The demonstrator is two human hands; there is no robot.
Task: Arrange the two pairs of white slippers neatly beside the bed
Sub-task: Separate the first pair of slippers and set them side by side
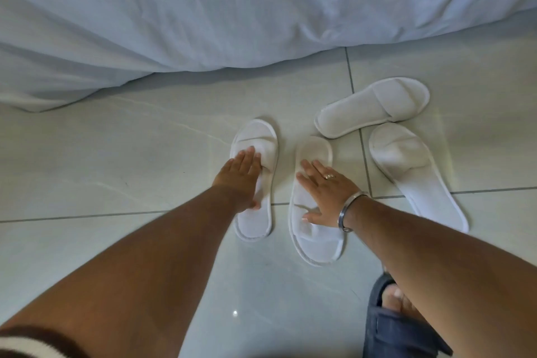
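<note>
My flat, open left hand [242, 171] and right hand [322, 192] press parallel slippers pointing opposite ways; the right-hand slipper [312, 229] needs reversing.

1. Pale, glossy floor of large square tiles [116, 241] with thin dark grout lines [353, 75] and faint marbled veining.
2. Rumpled white fabric bedding [203, 9] hangs down to the floor along the top.
3. A small bright glint of light [235, 312] reflects off one tile.
</note>
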